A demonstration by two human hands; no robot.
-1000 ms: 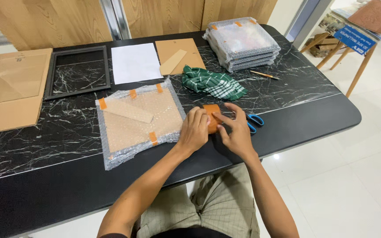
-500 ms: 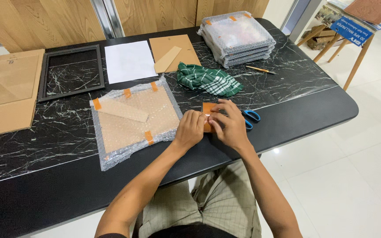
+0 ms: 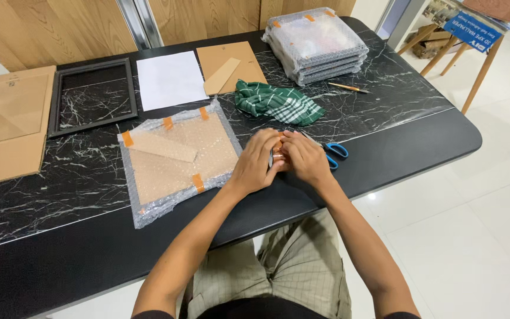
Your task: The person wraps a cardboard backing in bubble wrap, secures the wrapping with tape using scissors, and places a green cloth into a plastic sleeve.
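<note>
Green checked cloth, empty frame

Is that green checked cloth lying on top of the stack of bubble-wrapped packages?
No, the green checked cloth lies on the black marble table, in front of the stack of bubble-wrapped packages.

Both hands, left hand and right hand, close together over an orange tape roll, hemmed by the bubble-wrapped board just left, blue-handled scissors touching on the right, green checked cloth near behind. Open marble table lies to the right, up to a pencil and the stack of wrapped panels. Near edge strip is open too.
</note>
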